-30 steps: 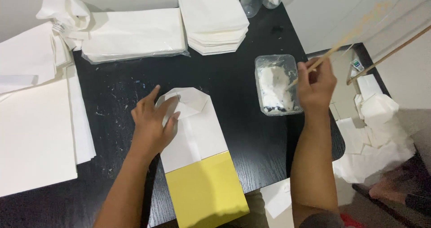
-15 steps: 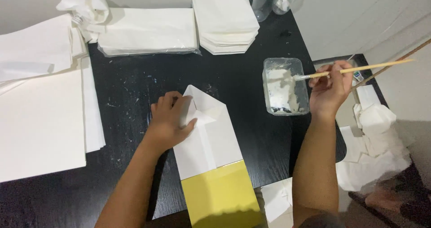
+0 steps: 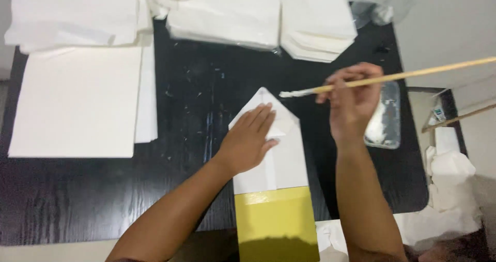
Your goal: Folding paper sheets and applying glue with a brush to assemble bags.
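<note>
- Paste on the brush point(image 3: 392, 77) is the first risk — the white-loaded tip hangs over bare table point(image 3: 196, 107) just beside the bag's folded point, so a drip could land off the paper.
- Right hand point(image 3: 351, 104) is closed around the stick in a pinch; a long handle held this far from the tip may wobble and smear wide.
- Left hand point(image 3: 250, 140) lies flat, fingers spread, pressing the folded flaps of the bag point(image 3: 271, 159), which lies mid-table with its yellow lower half toward the person. If the palm lifts, the flaps may spring open.
- Fingers sit right where paste would go — they could get glued or drag it.
- Tub point(image 3: 385, 120) sits behind the right wrist, near the edge; an elbow swing might knock it.
- Clean sheets point(image 3: 77, 102) lie well apart at left, safer from splatter.
</note>
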